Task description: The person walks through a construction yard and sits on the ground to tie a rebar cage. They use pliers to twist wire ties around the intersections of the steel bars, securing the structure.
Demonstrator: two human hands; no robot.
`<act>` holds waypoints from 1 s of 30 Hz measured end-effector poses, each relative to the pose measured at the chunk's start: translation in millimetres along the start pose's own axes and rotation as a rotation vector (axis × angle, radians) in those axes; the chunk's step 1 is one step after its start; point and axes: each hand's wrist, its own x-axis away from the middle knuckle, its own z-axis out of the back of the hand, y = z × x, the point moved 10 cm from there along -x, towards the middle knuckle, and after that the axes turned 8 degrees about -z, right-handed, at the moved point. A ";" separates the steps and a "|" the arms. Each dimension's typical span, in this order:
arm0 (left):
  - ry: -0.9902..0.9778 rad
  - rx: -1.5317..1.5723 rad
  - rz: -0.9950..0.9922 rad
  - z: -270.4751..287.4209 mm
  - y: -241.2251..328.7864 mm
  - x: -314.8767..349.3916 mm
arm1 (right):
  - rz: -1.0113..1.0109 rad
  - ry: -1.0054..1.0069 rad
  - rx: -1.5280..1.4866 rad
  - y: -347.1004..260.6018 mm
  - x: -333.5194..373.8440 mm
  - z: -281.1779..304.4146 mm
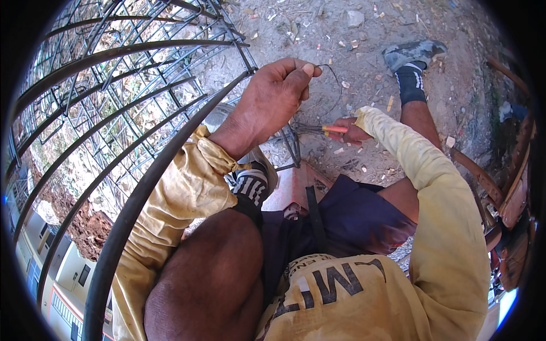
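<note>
A thin dark wire (335,74) was held in the air above the ground (324,40), near the end of a cage of steel bars (170,153). It was pinched between the thumb and finger of the left hand (276,99), and its loose part was curved to the right. By the right hand (354,134), a tool with a red and orange handle (334,129) was gripped, with the fingers wrapped round it. Its metal end was pointed left, close to a bent steel corner (297,154) of the cage. Whether any steel was touched by the tip could not be told.

The wire could be dropped if the pinch were made too loose, since only a little of it was held. A finger could be poked if the springy wire were let go. The left wrist could be scraped, because a thick bar was placed so close to it. If the tool were slipped off the corner, a knuckle could be bumped.

Farther out, a dusty shoe (412,54) was set on the ground, and small bits of litter were scattered around it.
</note>
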 end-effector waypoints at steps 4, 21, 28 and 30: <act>-0.017 -0.030 0.009 -3.2 1.3 -1.3 | 0.075 0.174 0.301 18.6 -33.2 9.7; -0.016 0.003 -0.012 -1.8 -3.2 -3.1 | 0.016 0.437 0.564 -12.6 -8.4 20.8; -0.011 -0.008 -0.006 -0.8 -2.7 -1.5 | -0.006 0.432 0.564 -8.3 -0.6 21.9; -0.010 -0.001 -0.005 -1.1 -3.0 -1.4 | 0.016 0.457 0.588 -12.6 -4.6 22.9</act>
